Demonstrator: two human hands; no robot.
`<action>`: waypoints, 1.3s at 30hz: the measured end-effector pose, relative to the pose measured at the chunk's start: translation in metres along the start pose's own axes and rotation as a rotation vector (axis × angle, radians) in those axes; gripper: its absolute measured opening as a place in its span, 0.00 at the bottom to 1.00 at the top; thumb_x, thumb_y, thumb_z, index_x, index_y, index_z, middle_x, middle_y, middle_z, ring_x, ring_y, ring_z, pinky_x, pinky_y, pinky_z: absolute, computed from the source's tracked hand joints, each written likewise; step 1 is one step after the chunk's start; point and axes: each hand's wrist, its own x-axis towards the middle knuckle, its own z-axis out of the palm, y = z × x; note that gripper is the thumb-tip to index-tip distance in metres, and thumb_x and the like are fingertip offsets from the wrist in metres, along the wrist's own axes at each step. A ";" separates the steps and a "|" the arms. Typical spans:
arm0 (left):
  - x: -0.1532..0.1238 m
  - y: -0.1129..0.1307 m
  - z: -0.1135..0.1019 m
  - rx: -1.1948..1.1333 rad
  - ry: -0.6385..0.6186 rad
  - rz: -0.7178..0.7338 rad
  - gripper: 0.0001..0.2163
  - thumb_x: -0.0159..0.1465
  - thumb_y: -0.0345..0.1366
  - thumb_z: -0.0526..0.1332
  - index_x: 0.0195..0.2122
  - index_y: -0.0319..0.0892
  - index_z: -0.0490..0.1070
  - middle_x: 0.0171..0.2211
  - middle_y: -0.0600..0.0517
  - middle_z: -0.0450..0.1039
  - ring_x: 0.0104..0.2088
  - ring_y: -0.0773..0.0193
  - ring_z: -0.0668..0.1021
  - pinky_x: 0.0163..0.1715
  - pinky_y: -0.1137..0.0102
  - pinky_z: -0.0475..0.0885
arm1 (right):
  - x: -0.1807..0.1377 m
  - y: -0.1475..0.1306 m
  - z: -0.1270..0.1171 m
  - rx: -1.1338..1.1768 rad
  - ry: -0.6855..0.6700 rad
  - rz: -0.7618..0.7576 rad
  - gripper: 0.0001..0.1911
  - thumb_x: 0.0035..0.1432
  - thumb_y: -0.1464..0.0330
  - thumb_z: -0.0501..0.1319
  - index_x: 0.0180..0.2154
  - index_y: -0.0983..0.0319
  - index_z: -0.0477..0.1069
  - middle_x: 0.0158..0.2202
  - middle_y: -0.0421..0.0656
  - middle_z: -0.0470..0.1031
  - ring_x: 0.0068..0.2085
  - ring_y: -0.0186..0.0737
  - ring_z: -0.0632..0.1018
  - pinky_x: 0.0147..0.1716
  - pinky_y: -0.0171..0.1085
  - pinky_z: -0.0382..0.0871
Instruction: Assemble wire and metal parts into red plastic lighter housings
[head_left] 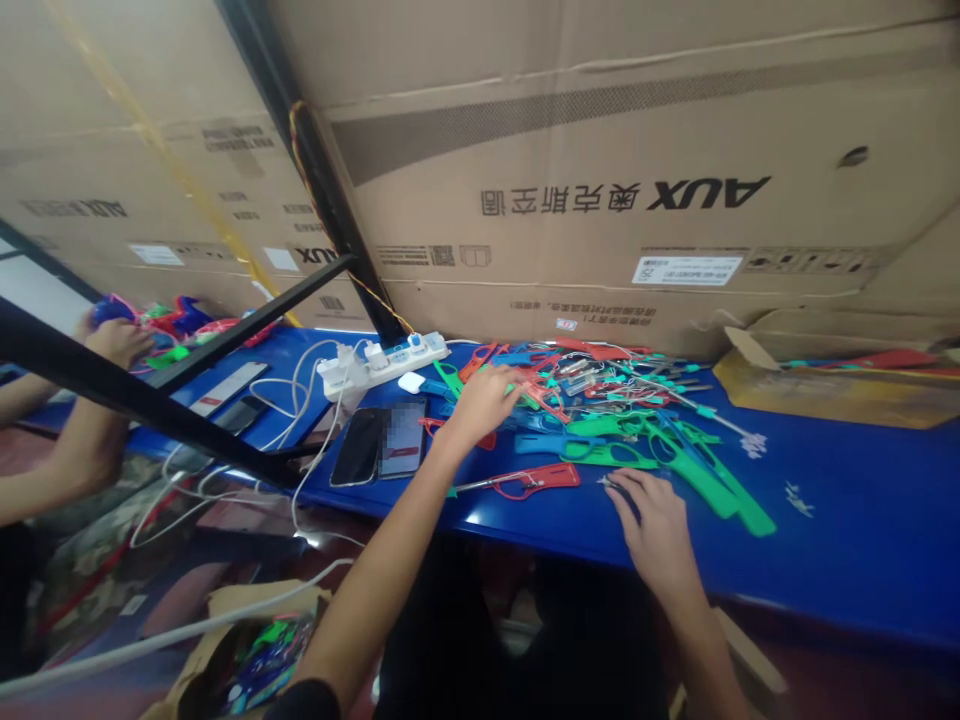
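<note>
My left hand (484,405) reaches over the back of the pile, its fingers slightly bent and apart, touching or just above the red plastic casings (544,385). What lies under its fingertips is partly hidden. Near the front edge of the table, the thumb and fingers of my right hand (654,515) pinch a small pale piece (604,481), too small to name. Just left of it lies a red lighter casing (551,477) with a metal tube and thin white wire. Green lighter casings (701,475) lie behind and to the right of my right hand.
Two phones (356,447) and a white power strip (386,365) with cables lie left of the pile. Small pale bits (798,500) sit at right, below an open carton (840,385). Beyond a black metal post (247,450), another person's hands (116,345) handle coloured parts.
</note>
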 end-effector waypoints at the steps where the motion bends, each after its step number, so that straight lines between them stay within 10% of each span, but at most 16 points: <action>1: 0.012 0.003 0.007 0.022 -0.023 0.008 0.11 0.73 0.37 0.57 0.48 0.43 0.78 0.48 0.48 0.79 0.49 0.56 0.79 0.49 0.64 0.73 | 0.000 0.000 0.000 -0.005 0.002 0.001 0.22 0.74 0.55 0.48 0.45 0.59 0.76 0.47 0.48 0.79 0.49 0.51 0.76 0.46 0.47 0.65; 16: 0.082 0.014 0.057 0.108 -0.208 0.220 0.07 0.64 0.23 0.62 0.38 0.36 0.79 0.50 0.39 0.73 0.56 0.49 0.71 0.56 0.57 0.63 | -0.001 -0.005 0.000 -0.017 0.048 0.023 0.20 0.73 0.53 0.50 0.48 0.58 0.73 0.52 0.49 0.75 0.53 0.54 0.74 0.47 0.49 0.67; 24: 0.076 0.027 0.036 -0.270 0.071 0.158 0.05 0.72 0.32 0.57 0.46 0.42 0.72 0.63 0.45 0.68 0.63 0.54 0.66 0.64 0.57 0.55 | 0.000 -0.008 -0.004 0.030 0.062 0.066 0.20 0.72 0.53 0.51 0.47 0.57 0.74 0.52 0.49 0.75 0.53 0.53 0.74 0.50 0.51 0.67; 31: 0.039 0.032 0.030 -0.770 0.247 0.014 0.08 0.74 0.38 0.52 0.48 0.43 0.67 0.53 0.45 0.76 0.53 0.60 0.77 0.54 0.66 0.68 | 0.002 -0.011 -0.008 0.094 0.160 0.023 0.13 0.71 0.58 0.56 0.49 0.57 0.74 0.51 0.48 0.76 0.53 0.51 0.74 0.54 0.51 0.66; 39: 0.046 0.008 0.034 -1.126 0.417 -0.249 0.10 0.66 0.44 0.65 0.41 0.42 0.75 0.66 0.43 0.64 0.67 0.53 0.66 0.65 0.61 0.58 | 0.002 -0.011 -0.006 0.080 0.178 0.030 0.13 0.71 0.59 0.56 0.50 0.57 0.74 0.51 0.49 0.76 0.53 0.51 0.74 0.55 0.52 0.67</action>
